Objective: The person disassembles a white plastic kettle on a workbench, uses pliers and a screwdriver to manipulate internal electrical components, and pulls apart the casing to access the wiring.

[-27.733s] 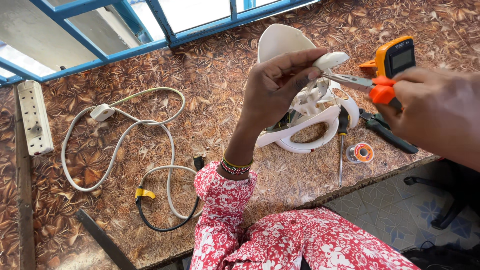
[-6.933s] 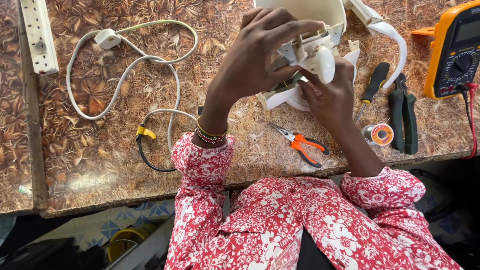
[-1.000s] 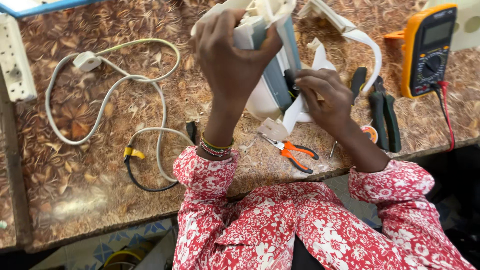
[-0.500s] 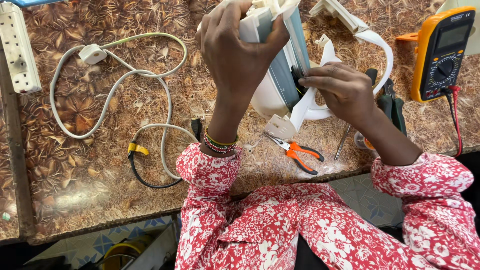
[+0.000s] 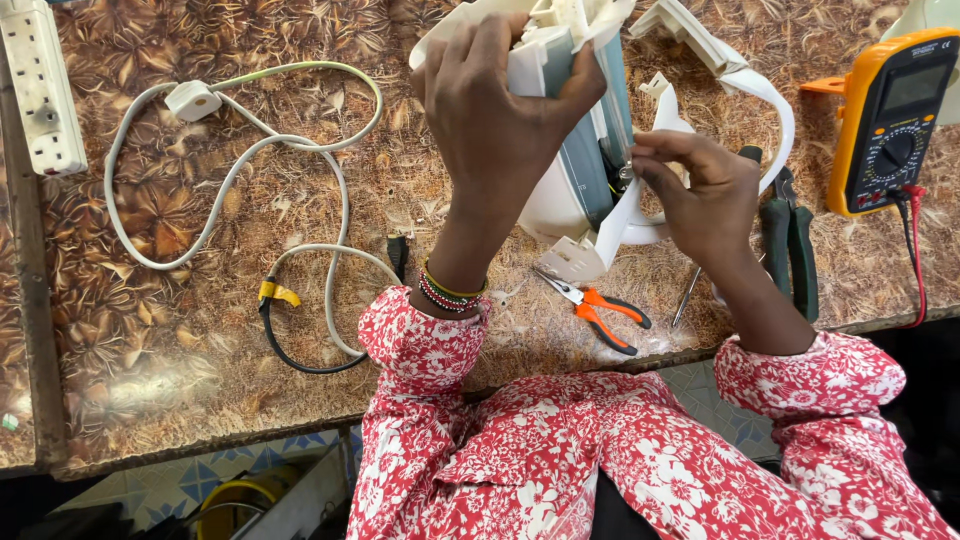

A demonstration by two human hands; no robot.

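Head view, left hand [image 5: 500,110] grip closed on white appliance casing [image 5: 570,150], top cut off, right hand [image 5: 700,195] pinching something hidden

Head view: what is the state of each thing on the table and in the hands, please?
Left hand: grips the white plastic appliance body, held tilted above the table.
Right hand: fingers pinched at the body's open side.
Orange-handled pliers: lying on the table, jaws shut.
Yellow multimeter: lying flat, leads plugged in.
White power cord: loosely coiled, unplugged.
White power strip: sockets empty.
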